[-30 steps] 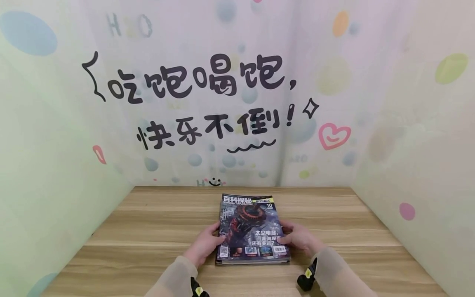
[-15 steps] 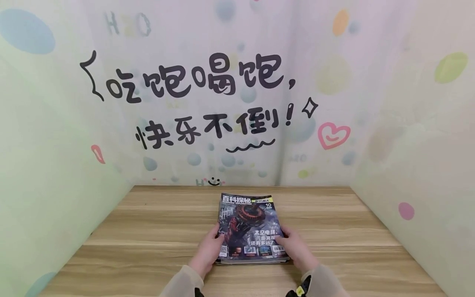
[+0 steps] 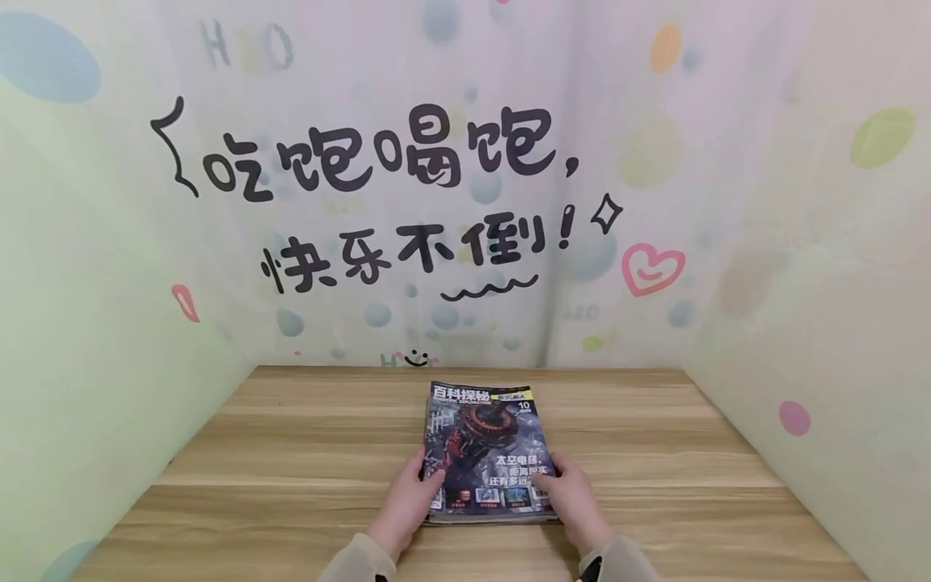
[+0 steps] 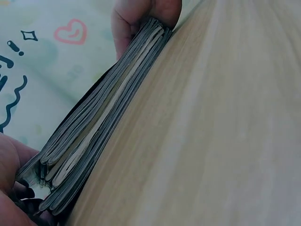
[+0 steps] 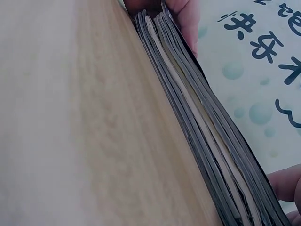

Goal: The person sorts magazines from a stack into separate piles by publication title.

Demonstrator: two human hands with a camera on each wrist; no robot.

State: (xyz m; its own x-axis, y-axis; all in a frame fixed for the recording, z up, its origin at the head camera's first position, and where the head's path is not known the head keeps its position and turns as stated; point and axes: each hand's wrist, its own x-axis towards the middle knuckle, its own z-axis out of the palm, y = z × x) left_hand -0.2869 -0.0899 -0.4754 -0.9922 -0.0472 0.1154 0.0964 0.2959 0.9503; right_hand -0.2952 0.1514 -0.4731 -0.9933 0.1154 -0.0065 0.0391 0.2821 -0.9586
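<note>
A stack of magazines [image 3: 483, 453] lies on the wooden table, its top cover dark with a red ring-shaped machine. My left hand [image 3: 407, 501] grips the left side, thumb on the top cover. On the opposite side my right hand [image 3: 577, 501] holds the edge, its thumb also over the cover. The left wrist view shows the layered near edge of the magazine stack [image 4: 108, 113], with fingers [image 4: 9, 165] at the spine side. In the right wrist view, the stack's edge [image 5: 207, 122] runs between both hands. Most fingers are hidden beside or beneath the stack.
The wooden tabletop [image 3: 276, 453] stretches to both sides of the stack. Behind it hangs a pale curtain [image 3: 465, 323] with black lettering and coloured dots. Similar pale walls [image 3: 822, 339] close in the left and right sides.
Both forearms have swung inward, and the hands have settled more closely against the sides of the stack. The right thumb reaches further over the cover. The stack stays in nearly the same place.
</note>
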